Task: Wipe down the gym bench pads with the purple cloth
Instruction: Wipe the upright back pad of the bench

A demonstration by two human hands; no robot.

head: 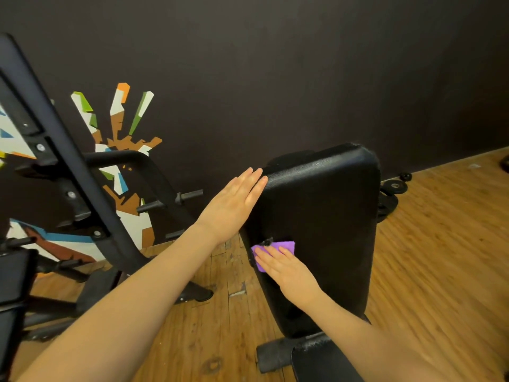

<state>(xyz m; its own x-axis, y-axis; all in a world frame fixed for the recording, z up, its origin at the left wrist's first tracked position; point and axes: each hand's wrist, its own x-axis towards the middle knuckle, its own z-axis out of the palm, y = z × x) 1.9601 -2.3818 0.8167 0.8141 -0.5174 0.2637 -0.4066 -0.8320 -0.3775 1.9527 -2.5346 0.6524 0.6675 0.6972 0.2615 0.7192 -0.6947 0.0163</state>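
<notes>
Pressing purple cloth [275, 253] on back pad [325, 230] w/ flat right hand [286, 271]; left hand [234, 205] flat on pad edge.

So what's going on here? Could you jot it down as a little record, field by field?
place: gym corner, wooden floor, dark wall
being cleaned: raised black back pad
right hand: presses purple cloth flat on the pad's left side
left hand: fingers straight, resting on the pad's upper left edge
nearby: weight plates on the floor, black rack at left
</notes>
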